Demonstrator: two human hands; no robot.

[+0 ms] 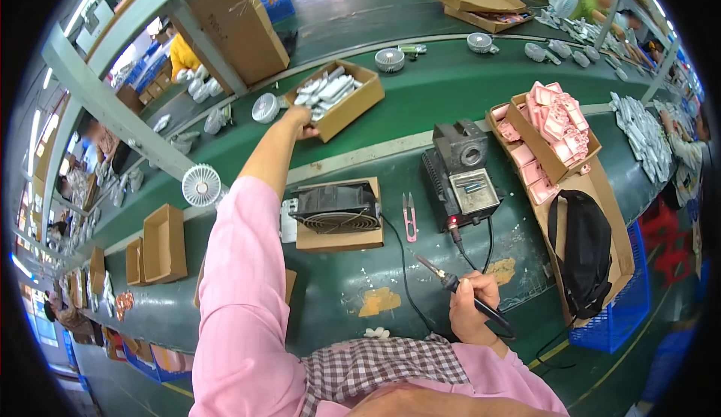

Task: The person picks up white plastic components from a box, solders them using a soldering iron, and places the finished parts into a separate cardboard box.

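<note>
Checked apron (379, 368) below, my right hand (475, 308) grips a soldering iron (448, 280) and my left hand (303, 122) holds a box (353, 113) of white parts (328, 90) (no joint underway, plenty apparently remaining) on the belt (420, 109).

At eleven o'clock, a tall brown carton (244, 30) carries a short line of dark marks (215, 22) on its broad side — slanted, faint and too small to make out. No text, number or sign is readable.
</note>
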